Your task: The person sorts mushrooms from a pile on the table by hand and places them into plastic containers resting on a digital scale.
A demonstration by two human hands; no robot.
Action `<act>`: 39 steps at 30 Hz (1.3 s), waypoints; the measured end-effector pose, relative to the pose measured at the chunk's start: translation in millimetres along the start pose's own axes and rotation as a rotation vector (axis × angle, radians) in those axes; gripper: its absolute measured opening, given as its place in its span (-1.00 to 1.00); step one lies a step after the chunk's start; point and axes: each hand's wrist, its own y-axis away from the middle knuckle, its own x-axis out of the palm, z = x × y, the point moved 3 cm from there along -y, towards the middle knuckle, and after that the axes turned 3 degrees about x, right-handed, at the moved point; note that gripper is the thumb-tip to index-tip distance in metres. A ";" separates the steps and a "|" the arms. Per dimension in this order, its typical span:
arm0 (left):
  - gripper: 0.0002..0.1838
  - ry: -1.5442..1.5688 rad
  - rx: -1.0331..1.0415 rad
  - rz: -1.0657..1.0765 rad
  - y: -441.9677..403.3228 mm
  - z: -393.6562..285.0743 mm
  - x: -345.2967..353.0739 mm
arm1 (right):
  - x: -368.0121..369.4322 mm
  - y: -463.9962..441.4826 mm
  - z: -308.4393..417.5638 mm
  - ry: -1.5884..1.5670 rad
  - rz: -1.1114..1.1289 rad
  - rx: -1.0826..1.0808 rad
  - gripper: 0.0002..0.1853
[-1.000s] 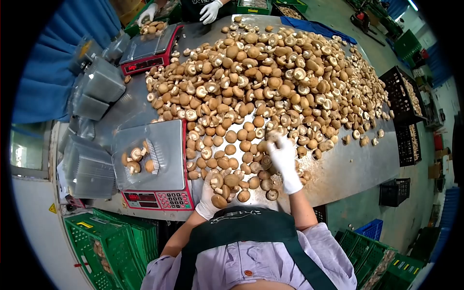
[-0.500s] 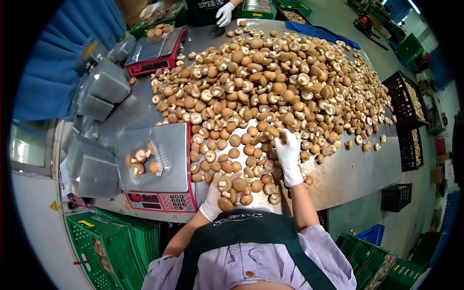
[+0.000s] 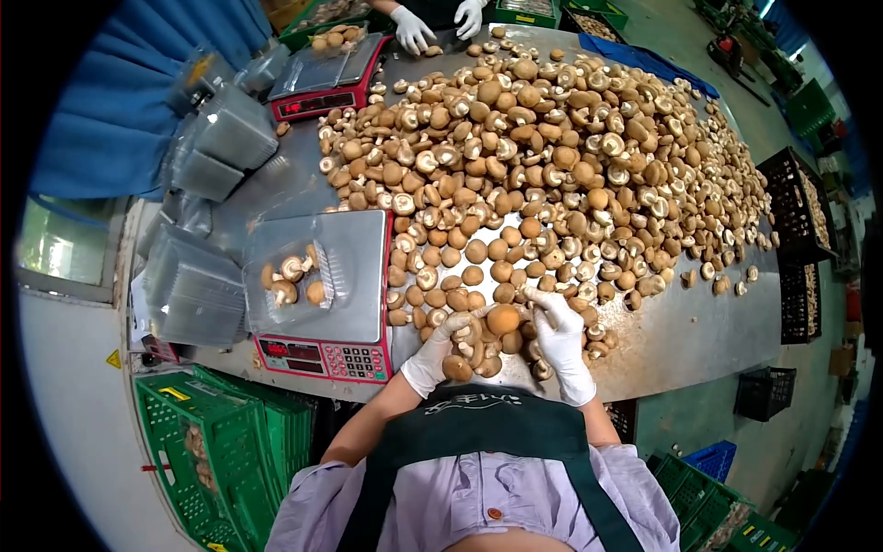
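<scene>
My left hand (image 3: 436, 357), in a white glove, is wrapped round several brown mushrooms (image 3: 471, 346) near the table's front edge. Just right of it, my right hand (image 3: 559, 339), also gloved, has its fingers curled beside a mushroom (image 3: 503, 319); whether its fingertips grip one is hard to make out. Loose mushrooms lie around both hands, and a large heap (image 3: 552, 156) rises behind them. On the left, a clear tray (image 3: 333, 285) with several mushrooms rests on a red-framed scale (image 3: 363, 313).
Stacked clear trays (image 3: 198, 290) stand left of the scale. A second scale (image 3: 317, 103) is at the back, where a co-worker's gloved hands (image 3: 414, 30) hover over the table. Green crates (image 3: 198, 451) are below left, black crates (image 3: 791, 207) right.
My right hand has come back from the heap toward my left hand, which holds mushrooms throughout. The co-worker's hands have come together over the table. The whole view has shifted slightly.
</scene>
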 end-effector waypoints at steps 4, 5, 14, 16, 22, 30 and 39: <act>-0.77 -0.100 0.042 -0.098 23.9 -15.0 73.1 | -5.1 -4.3 -8.9 0.061 0.120 0.230 -0.67; -0.77 -0.100 0.042 -0.097 21.6 -12.7 63.4 | -1.8 -2.7 -7.6 -0.002 0.204 0.288 -0.68; -0.73 -0.072 0.075 -0.006 11.2 -5.0 18.9 | 20.2 20.3 0.5 0.075 0.190 0.074 -0.74; -0.67 0.040 0.029 0.099 17.8 -11.2 28.6 | 18.5 17.1 4.3 -0.032 0.210 0.210 -0.72; -0.30 0.151 0.282 0.163 64.8 -89.6 42.6 | -6.6 0.3 -0.9 0.047 0.107 0.252 -0.72; -0.55 -0.290 0.912 0.199 181.8 -253.4 -17.1 | -23.2 -2.9 -10.9 -0.005 0.116 0.377 -0.73; -0.55 -2.126 1.114 -0.662 164.7 -246.4 2.7 | -2.7 -4.4 -19.4 0.101 0.165 0.281 -0.77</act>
